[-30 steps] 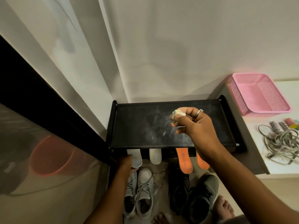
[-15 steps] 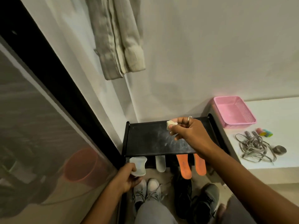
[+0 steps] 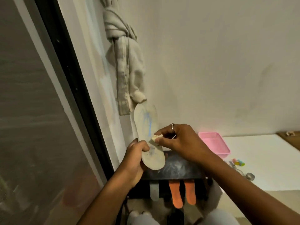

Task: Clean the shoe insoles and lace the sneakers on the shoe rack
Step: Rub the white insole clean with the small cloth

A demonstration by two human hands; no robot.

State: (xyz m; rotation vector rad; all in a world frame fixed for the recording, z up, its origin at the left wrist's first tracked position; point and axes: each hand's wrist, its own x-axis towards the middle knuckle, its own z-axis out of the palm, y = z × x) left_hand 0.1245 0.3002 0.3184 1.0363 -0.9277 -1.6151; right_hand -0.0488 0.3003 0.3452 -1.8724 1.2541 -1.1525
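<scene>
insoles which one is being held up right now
The pale blue-streaked foam insole, gripped by the left hand, the right hand pinching a white wad to it; the grey insole and two orange insoles poke from the black rack.

Home entryway: shoe rack (image 3: 178, 169), knotted curtain (image 3: 125, 46), pink basket (image 3: 215, 145).

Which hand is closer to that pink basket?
Right. The right hand, pinching a pale wad, shows just left of the pink basket; the left hand, gripping the insole, is farther left.
</scene>
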